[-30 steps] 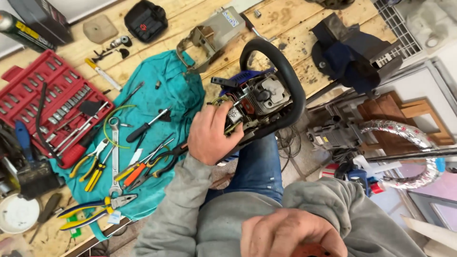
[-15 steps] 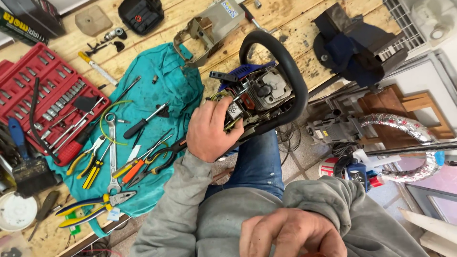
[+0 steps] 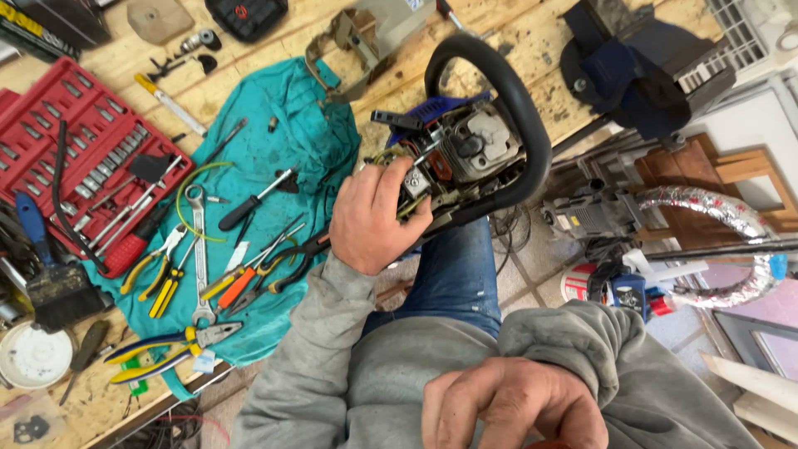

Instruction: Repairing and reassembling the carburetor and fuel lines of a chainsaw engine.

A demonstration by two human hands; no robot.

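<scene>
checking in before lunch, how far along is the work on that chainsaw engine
Done: the cover is off, the engine unit is bared, and tools lie on the teal cloth. In hand: the left hand grips the unit's side; the right hand sits curled near the body. Left: the unit is open, parts on the bench.

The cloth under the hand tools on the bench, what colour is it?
Teal: the cloth is a plain blue-green, seen clearly in the head view.
</scene>
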